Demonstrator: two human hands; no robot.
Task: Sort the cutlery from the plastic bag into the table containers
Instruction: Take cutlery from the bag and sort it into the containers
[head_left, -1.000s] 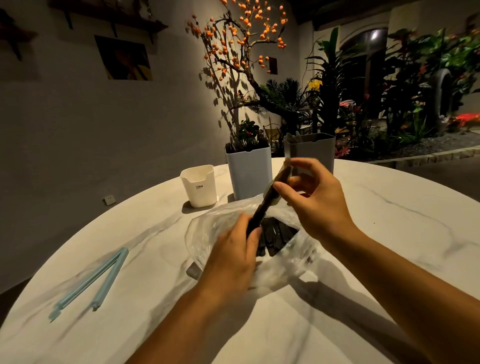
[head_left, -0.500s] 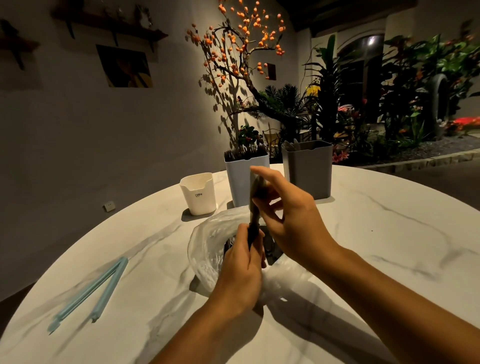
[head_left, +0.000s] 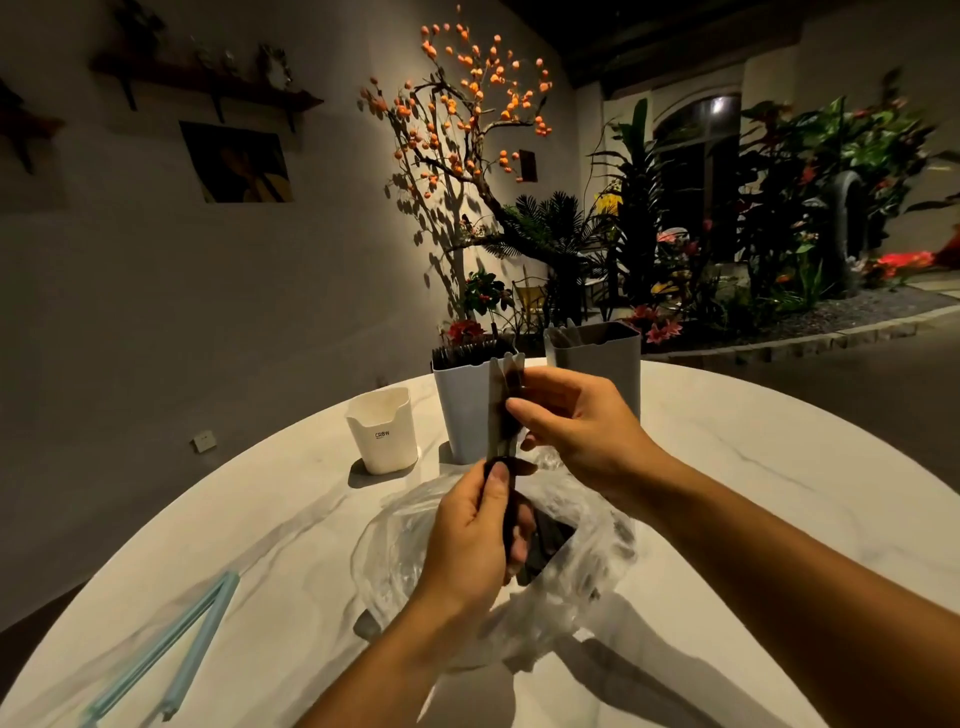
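Note:
A clear plastic bag (head_left: 587, 561) lies open on the round marble table (head_left: 753, 519), with dark cutlery inside it. Above the bag I hold a bundle of dark cutlery (head_left: 503, 405) upright. My left hand (head_left: 472, 545) grips its lower handles; my right hand (head_left: 576, 426) pinches its upper part. Behind stand three containers: a small white one (head_left: 384, 436), a pale blue one (head_left: 462, 410) filled with dark cutlery, and a grey one (head_left: 597, 364) with a few pieces showing at its rim.
A light blue bag clip (head_left: 171, 654) lies open on the table at the near left. Beyond the table's far edge are a wall, a tree with orange fruit and potted plants.
The bundle of cutlery has risen out of the bag and turned from a slant to upright. Both hands have moved up with it.

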